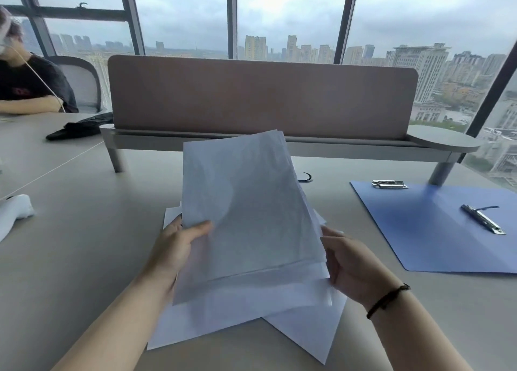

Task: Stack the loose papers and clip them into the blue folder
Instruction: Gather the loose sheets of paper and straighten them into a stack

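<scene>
papers (246, 211) pinched by left hand (179, 247) and right hand (349, 264), long axis toward 12; blue folder (436, 230) at 3, nearer right.

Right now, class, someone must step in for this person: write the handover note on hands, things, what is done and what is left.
Left hand grips the left edge of the held paper stack; right hand grips its right edge.
A few loose sheets lie on the table beneath.
The blue folder lies open to the right, its side clip holding nothing.
Done: most sheets gathered.
Left: collect the rest, square the stack, clip it in.
</scene>
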`<state>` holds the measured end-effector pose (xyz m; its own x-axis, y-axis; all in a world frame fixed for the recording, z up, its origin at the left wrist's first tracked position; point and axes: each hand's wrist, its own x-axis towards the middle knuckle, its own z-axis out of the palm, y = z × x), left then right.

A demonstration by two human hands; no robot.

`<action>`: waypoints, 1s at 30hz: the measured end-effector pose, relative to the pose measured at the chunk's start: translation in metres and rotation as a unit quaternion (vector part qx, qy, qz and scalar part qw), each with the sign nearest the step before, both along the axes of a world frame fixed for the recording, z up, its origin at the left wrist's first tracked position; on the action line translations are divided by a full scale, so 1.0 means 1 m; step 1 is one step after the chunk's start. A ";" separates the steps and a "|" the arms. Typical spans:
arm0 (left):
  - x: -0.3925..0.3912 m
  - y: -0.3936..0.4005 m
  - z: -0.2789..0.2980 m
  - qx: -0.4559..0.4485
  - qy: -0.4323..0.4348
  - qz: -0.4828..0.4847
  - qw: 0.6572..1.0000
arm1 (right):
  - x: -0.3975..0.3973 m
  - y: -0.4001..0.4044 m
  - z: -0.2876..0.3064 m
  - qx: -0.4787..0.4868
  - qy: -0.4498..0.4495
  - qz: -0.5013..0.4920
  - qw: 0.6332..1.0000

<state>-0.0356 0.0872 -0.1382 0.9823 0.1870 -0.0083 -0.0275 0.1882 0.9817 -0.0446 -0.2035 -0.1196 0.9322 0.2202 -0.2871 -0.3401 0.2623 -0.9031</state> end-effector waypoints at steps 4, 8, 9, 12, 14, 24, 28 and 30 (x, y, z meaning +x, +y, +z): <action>0.004 -0.005 -0.012 0.061 0.021 -0.043 0.997 | -0.001 0.009 -0.004 -0.068 0.035 -0.043 0.996; -0.001 -0.012 -0.014 0.175 0.041 -0.052 0.982 | -0.004 0.013 -0.001 -0.086 0.062 -0.085 0.991; -0.002 -0.013 -0.014 0.195 0.041 -0.045 0.979 | -0.004 0.013 -0.001 -0.084 0.065 -0.088 0.990; -0.006 -0.018 -0.012 0.228 0.038 -0.052 0.972 | -0.004 0.017 -0.005 -0.142 0.037 -0.065 0.987; -0.007 -0.019 -0.010 0.231 0.039 -0.057 0.970 | -0.004 0.021 -0.011 -0.213 0.004 -0.044 0.976; -0.007 -0.013 -0.002 0.082 -0.002 0.019 0.996 | -0.008 0.014 0.000 -0.027 -0.143 -0.057 0.988; -0.016 -0.017 0.015 0.029 -0.093 -0.015 0.995 | -0.015 0.024 0.007 -0.015 -0.240 -0.066 0.968; -0.020 -0.016 0.021 0.050 -0.150 0.020 0.987 | -0.018 0.031 0.011 -0.024 -0.284 -0.083 0.955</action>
